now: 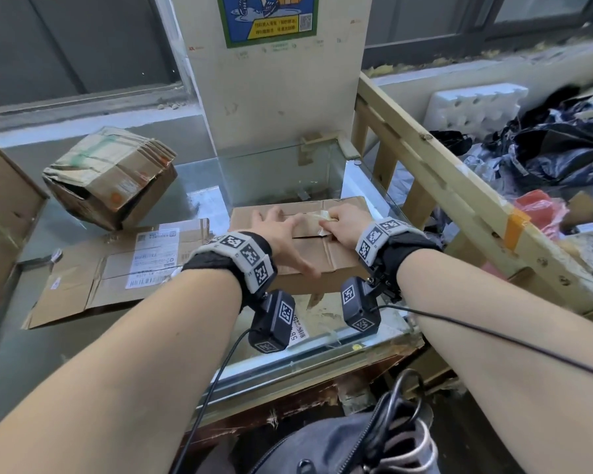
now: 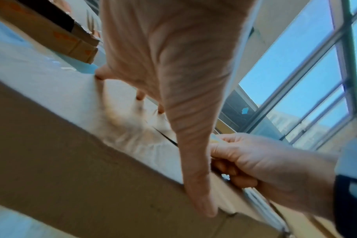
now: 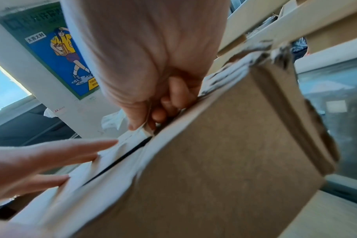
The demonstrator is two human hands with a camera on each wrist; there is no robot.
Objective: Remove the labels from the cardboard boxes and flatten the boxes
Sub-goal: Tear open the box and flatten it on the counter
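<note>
On the glass-topped counter (image 1: 199,196), a closed brown cardboard box (image 1: 308,265) is pressed down by the left hand (image 1: 283,234), its fingers spread flat. A pale strip of tape (image 1: 324,218) along the top seam is pinched by the right hand (image 1: 346,224). Farther left, a flattened brown cardboard box with white labels (image 1: 117,268) is laid flat, and a crumpled brown cardboard box (image 1: 110,176) is seen beyond it.

The left hand (image 1: 285,234) covers part of the top of the box (image 1: 326,258), so what lies under its palm cannot be seen, and in the left wrist view its fingertips (image 2: 140,95) are blurry. The scrap (image 3: 147,128) pinched by the right hand (image 1: 344,225) is mostly hidden by the fingers. The writing on the label (image 1: 153,260) of the flat cardboard (image 1: 83,292) is too small to read.
</note>
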